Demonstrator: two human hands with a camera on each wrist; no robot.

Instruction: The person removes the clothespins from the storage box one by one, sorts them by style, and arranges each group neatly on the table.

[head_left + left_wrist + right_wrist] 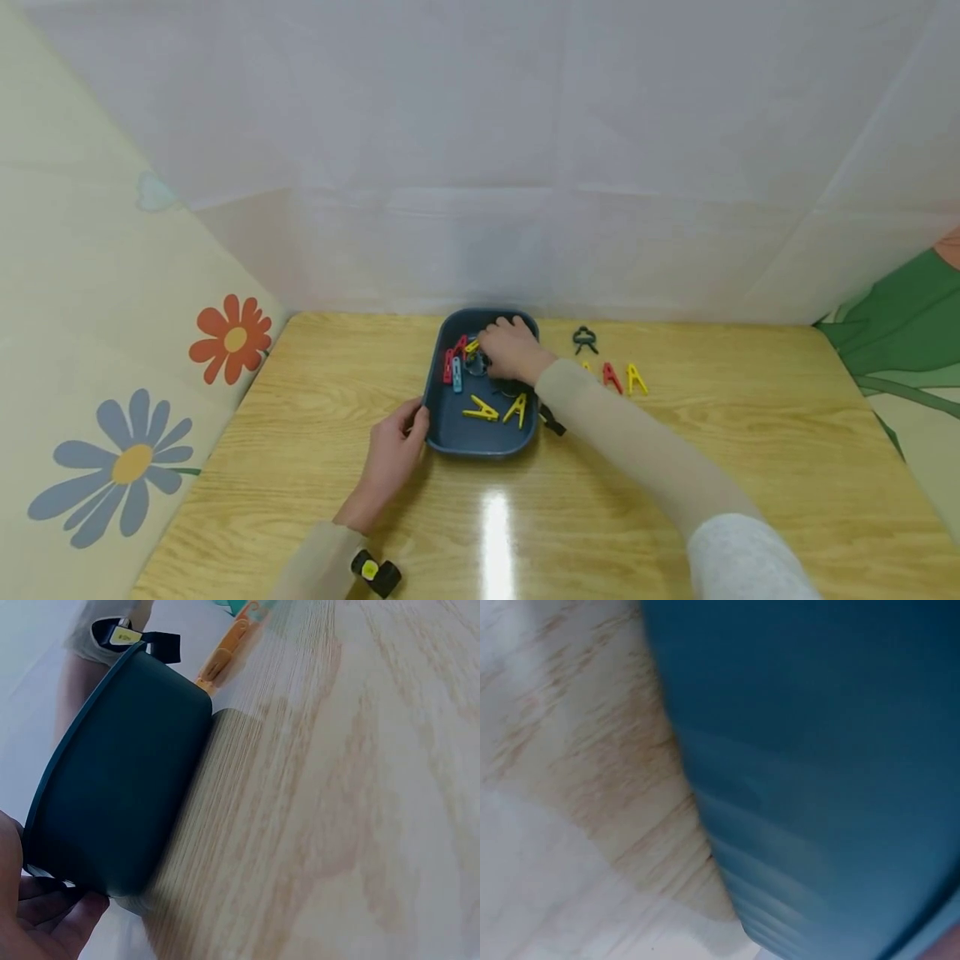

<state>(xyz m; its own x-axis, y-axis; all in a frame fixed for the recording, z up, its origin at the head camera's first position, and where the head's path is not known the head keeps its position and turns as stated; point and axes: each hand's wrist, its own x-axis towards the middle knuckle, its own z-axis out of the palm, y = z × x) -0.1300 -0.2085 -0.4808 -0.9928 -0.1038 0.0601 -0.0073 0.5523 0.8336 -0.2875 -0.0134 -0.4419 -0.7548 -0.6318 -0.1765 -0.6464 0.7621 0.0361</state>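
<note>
Head view: nearest, a black strap (375, 573) circles the left sleeve (318, 562), which the lower edge cuts off. Beyond it, the left hand (392, 446) pinches the rim of the blue tray (450, 429), which stands on the wooden table (600, 500). Two yellow clips (482, 409) lie in its near half; farther in are a blue peg (457, 375) and dark pieces hard to make out. The right hand (513, 348) reaches into the far half; whether its fingers hold anything I cannot tell, and the right wrist view shows mostly blurred tray wall. Right of the tray, the right sleeve (622, 433) nearly hides one yellow clip near a red clip (612, 377); a black clip (585, 340) lies farther back.
</note>
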